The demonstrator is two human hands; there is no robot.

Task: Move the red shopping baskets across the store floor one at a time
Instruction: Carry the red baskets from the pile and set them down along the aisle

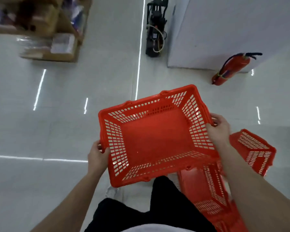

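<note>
Glossy white floor point(74, 131) spreads under me. My left hand point(97, 154) and right hand point(218, 127) curl round opposite rims of the basket point(154, 136), held centre; more baskets point(253, 149) sit at 4 o'clock.

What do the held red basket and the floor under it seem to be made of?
The held basket looks like moulded plastic, smooth and slightly glossy: uniform red, with a regular grid of slots in its walls. The floor looks like polished light tile: thin joint lines and sharp lamp reflections; stone or vinyl is possible.
</note>
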